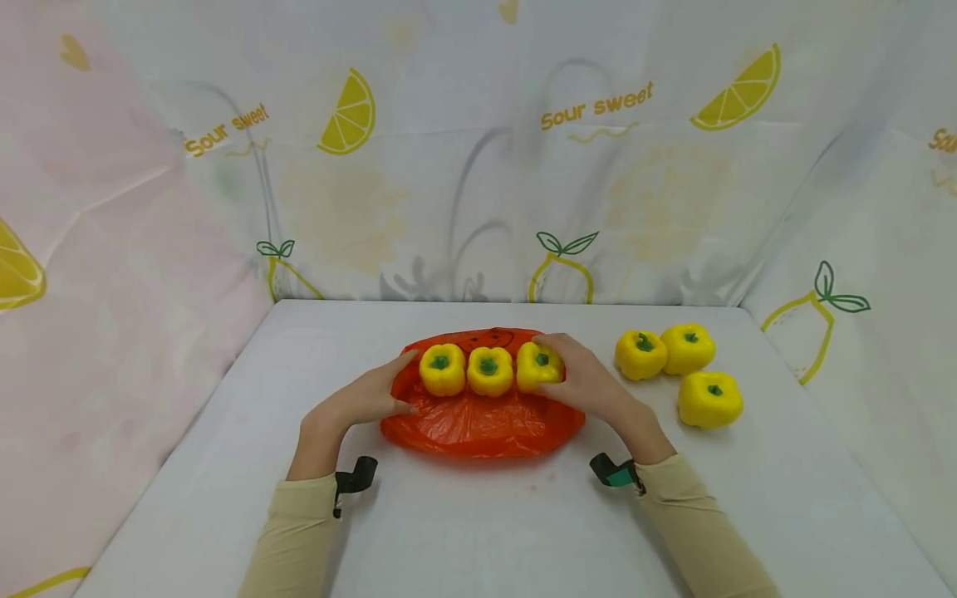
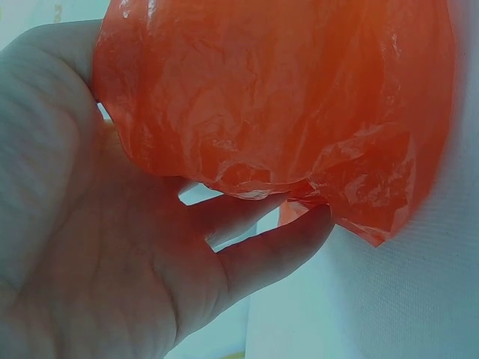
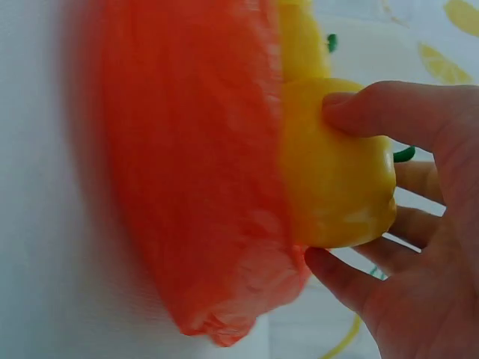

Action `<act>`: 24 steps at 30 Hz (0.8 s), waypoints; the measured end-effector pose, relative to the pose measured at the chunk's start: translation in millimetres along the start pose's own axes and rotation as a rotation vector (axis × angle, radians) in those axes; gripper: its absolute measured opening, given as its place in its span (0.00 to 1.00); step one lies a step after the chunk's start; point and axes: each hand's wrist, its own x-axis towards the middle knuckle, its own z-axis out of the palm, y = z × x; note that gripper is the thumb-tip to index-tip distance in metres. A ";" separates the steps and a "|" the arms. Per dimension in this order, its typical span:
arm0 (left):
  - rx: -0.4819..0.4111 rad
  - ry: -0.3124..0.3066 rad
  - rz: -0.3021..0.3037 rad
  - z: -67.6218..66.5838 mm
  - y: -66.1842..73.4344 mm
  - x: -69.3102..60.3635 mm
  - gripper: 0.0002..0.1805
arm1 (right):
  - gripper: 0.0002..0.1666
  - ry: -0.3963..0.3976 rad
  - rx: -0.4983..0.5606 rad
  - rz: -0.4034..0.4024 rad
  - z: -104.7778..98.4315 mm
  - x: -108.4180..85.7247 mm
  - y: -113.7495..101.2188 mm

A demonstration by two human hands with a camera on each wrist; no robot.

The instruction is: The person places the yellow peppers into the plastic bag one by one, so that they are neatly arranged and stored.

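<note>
A red plastic bag (image 1: 478, 425) lies flattened on the table. On it stand three yellow bell peppers in a row: a left one (image 1: 443, 370), a middle one (image 1: 489, 372) and a right one (image 1: 532, 367), stems up. My right hand (image 1: 591, 384) grips the right pepper, thumb on its near side and fingers around the far side, plain in the right wrist view on the bell pepper (image 3: 337, 179). At the bag's left edge is my left hand (image 1: 366, 394), its fingers (image 2: 273, 250) fairly straight and touching the plastic; its thumb tip is partly hidden behind the bag (image 2: 247, 90).
To the right, three more yellow bell peppers stand on the white table (image 1: 478, 531): one at the left (image 1: 640, 355), one behind (image 1: 689, 349) and one nearer (image 1: 710, 399). A lemon-printed cloth (image 1: 463, 166) hangs along the back and sides.
</note>
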 end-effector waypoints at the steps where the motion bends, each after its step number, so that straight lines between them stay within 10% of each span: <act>1: -0.001 0.000 0.001 -0.2 0.2 -0.1 0.50 | 0.41 0.001 -0.001 0.005 2.2 0.9 -0.4; 24: 0.008 -0.007 -0.005 -0.9 1.9 -1.2 0.49 | 0.45 0.026 -0.034 0.046 2.9 -3.5 -0.1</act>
